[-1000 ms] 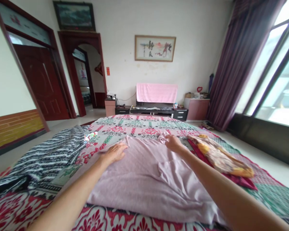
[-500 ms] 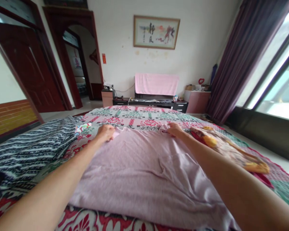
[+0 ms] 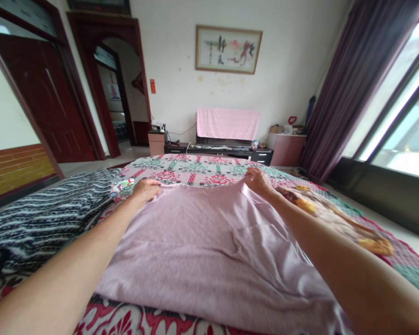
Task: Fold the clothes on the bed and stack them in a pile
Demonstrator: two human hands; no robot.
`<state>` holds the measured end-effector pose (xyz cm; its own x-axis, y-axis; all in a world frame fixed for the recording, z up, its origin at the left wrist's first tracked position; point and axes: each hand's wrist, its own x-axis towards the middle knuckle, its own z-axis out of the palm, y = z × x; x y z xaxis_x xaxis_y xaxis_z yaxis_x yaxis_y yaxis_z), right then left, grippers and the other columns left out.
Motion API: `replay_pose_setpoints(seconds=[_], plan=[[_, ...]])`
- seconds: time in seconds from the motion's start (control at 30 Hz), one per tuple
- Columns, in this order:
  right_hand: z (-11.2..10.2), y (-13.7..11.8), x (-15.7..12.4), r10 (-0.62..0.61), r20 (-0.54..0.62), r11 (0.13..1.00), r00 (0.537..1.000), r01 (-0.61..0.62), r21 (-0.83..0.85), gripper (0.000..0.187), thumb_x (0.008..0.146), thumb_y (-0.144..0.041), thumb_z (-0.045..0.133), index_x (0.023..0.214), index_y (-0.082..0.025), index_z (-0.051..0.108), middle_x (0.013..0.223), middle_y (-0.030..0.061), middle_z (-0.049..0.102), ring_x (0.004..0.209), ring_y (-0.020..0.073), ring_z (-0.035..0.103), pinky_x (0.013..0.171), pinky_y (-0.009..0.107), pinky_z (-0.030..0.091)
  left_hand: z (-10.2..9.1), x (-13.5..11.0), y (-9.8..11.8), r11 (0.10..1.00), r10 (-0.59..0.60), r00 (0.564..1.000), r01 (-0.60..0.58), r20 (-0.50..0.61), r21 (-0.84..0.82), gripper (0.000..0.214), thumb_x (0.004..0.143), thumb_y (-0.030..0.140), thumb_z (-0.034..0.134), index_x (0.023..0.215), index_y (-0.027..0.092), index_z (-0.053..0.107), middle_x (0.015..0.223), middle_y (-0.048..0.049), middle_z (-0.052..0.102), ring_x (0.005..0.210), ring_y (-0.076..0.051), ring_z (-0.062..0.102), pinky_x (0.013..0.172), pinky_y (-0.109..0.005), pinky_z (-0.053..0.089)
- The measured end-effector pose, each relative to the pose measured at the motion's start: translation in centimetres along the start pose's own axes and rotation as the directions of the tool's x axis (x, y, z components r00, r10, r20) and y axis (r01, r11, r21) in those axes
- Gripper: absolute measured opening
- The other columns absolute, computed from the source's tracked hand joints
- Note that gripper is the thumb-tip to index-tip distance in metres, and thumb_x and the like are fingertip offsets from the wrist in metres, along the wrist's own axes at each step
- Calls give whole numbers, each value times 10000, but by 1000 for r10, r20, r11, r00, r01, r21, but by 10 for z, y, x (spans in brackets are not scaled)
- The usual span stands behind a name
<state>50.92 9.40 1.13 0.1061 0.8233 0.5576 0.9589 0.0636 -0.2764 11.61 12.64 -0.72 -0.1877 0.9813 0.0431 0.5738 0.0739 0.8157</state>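
A pale pink garment, seemingly a shirt, lies spread on the patterned bed cover, with creases running across its right half. My left hand is closed on its far left corner. At the far right corner, my right hand pinches the fabric and holds it slightly raised. Between the two hands the far edge of the cloth is pulled fairly straight. Both forearms reach forward over the sides of the garment.
To the left lies a black-and-white striped cloth, with a small colourful printed piece by its far end. A yellow-and-beige patterned cloth lies on the right. Beyond the bed stand a low black cabinet and a pink-draped screen.
My hands have moved slightly apart, the right one rising a little. The garment's far edge, bunched near my right hand before, is now drawn straighter.
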Motion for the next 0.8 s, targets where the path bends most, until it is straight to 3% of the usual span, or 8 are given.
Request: replay_pose_setpoints(seconds=[0.2, 0.37, 0.43, 0.53, 0.6, 0.63, 0.73, 0.8], plan=[[-40, -7, -29, -183, -19, 982, 983, 184, 51, 205, 691, -166, 494, 826, -164, 648, 819, 65, 666, 804, 198, 585, 808, 286, 420, -7, 6, -4, 993, 115, 990, -111, -85, 51, 413, 652, 254, 583, 1039, 142, 677, 757, -12, 683, 628, -124, 563, 511, -179, 403], [-65, -28, -51, -313, 112, 947, 943, 300, 117, 226, 673, -151, 478, 816, -154, 653, 718, 29, 631, 651, 133, 537, 684, 236, 400, -19, -11, -11, 988, 146, 989, -148, -38, -50, 404, 717, 219, 515, 1093, 118, 622, 997, -13, 660, 799, -100, 538, 599, -144, 451], [-79, -35, -56, -305, 260, 952, 916, 282, 121, 214, 672, -159, 501, 802, -156, 670, 682, 13, 622, 626, 121, 528, 649, 229, 385, -26, -17, -18, 987, 148, 989, -148, -3, -58, 394, 726, 198, 500, 1093, 111, 615, 964, -6, 661, 780, -94, 533, 610, -144, 450], [-100, -38, -60, -271, 640, 961, 719, 163, 224, 218, 691, -260, 586, 859, -172, 693, 682, 1, 637, 631, 125, 557, 616, 222, 397, -41, -24, -28, 976, 140, 984, -156, 108, 149, 345, 712, 195, 525, 1022, 129, 660, 778, 28, 667, 725, -103, 534, 601, -152, 416], [-108, -32, -59, -293, 760, 936, 580, 11, 353, 333, 713, -362, 606, 976, -170, 676, 738, 11, 662, 657, 133, 590, 618, 224, 430, -50, -28, -28, 895, 125, 980, -180, 157, 408, 277, 690, 211, 562, 918, 156, 707, 729, 25, 677, 720, -127, 546, 607, -174, 396], [-110, -27, -58, -294, 756, 915, 585, -55, 399, 371, 729, -398, 594, 1008, -164, 662, 762, 20, 669, 667, 135, 601, 619, 226, 443, -53, -31, -25, 834, 134, 980, -191, 146, 517, 257, 687, 217, 567, 887, 170, 721, 749, 14, 690, 734, -143, 556, 622, -191, 393], [-104, -4, -55, -144, 632, 933, 761, -108, 343, 289, 750, -395, 572, 884, -159, 669, 714, 26, 663, 640, 132, 598, 574, 218, 444, -48, -43, -4, 706, 273, 961, -233, 47, 669, 322, 720, 204, 513, 966, 216, 722, 900, -10, 713, 809, -179, 586, 692, -237, 409], [-93, 13, -56, -19, 573, 976, 819, -110, 189, 205, 731, -357, 592, 724, -165, 665, 607, 17, 632, 579, 126, 573, 527, 214, 420, -29, -55, 17, 672, 400, 914, -345, 71, 656, 369, 737, 180, 476, 1021, 232, 705, 985, -9, 706, 841, -179, 603, 742, -248, 428]])
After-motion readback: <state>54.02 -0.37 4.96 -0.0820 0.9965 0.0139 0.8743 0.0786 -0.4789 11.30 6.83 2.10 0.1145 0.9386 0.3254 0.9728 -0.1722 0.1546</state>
